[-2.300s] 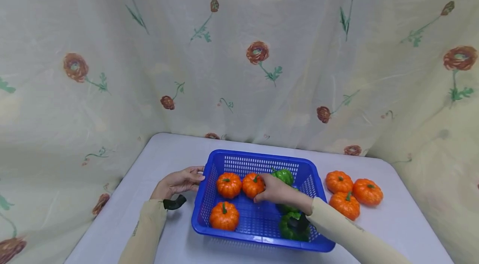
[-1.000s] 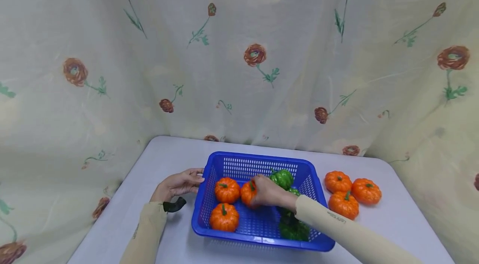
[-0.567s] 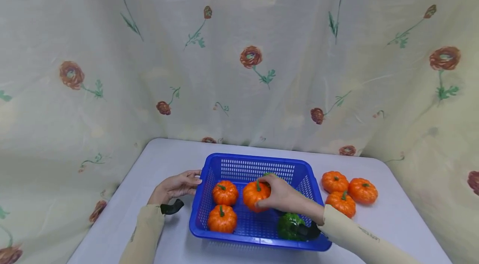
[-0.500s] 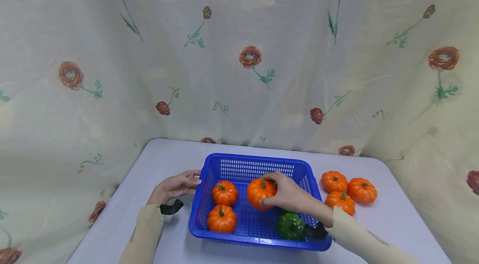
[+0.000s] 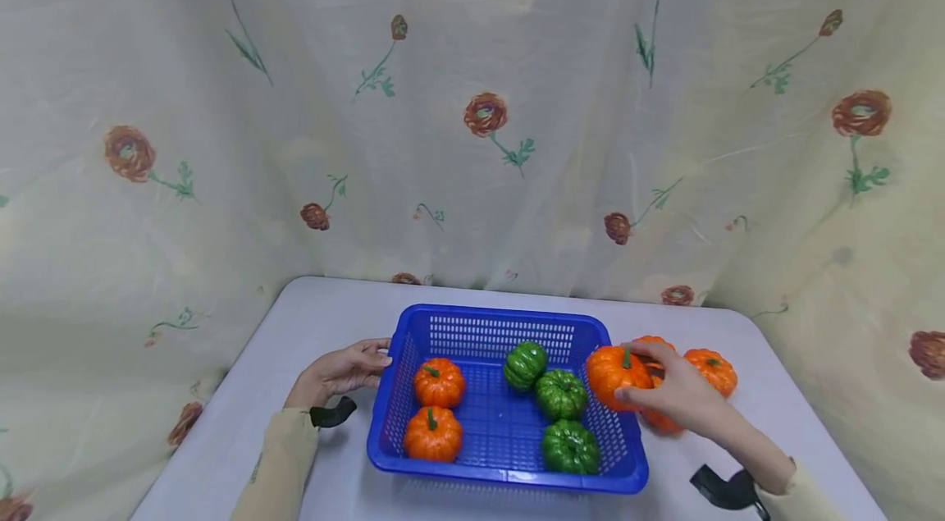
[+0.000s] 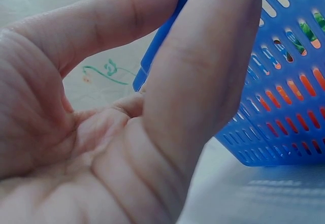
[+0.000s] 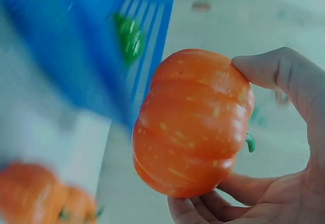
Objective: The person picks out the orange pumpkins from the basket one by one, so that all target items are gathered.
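My right hand (image 5: 682,391) grips a small orange pumpkin (image 5: 613,377) with a green stem, raised over the right rim of the blue plastic basket (image 5: 509,476). In the right wrist view the thumb presses one side of this pumpkin (image 7: 195,125) and the fingers the other. At the basket's left rim, my left hand (image 5: 341,372) holds the edge between thumb and fingers; its fingertips are partly hidden. Inside the basket, two orange pumpkins, one behind (image 5: 440,382) and one in front (image 5: 433,436), sit on the left. Three green pumpkins (image 5: 563,395) line the right side.
Beyond the basket's right side, orange pumpkins (image 5: 712,372) lie grouped on the white table (image 5: 332,303), partly covered by the right hand. A flowered curtain (image 5: 472,201) hangs along the table's back and sides.
My right hand has taken hold of an orange pumpkin inside the basket, lifted it and carried it right to the basket's right rim. The left hand has stayed at the left rim.
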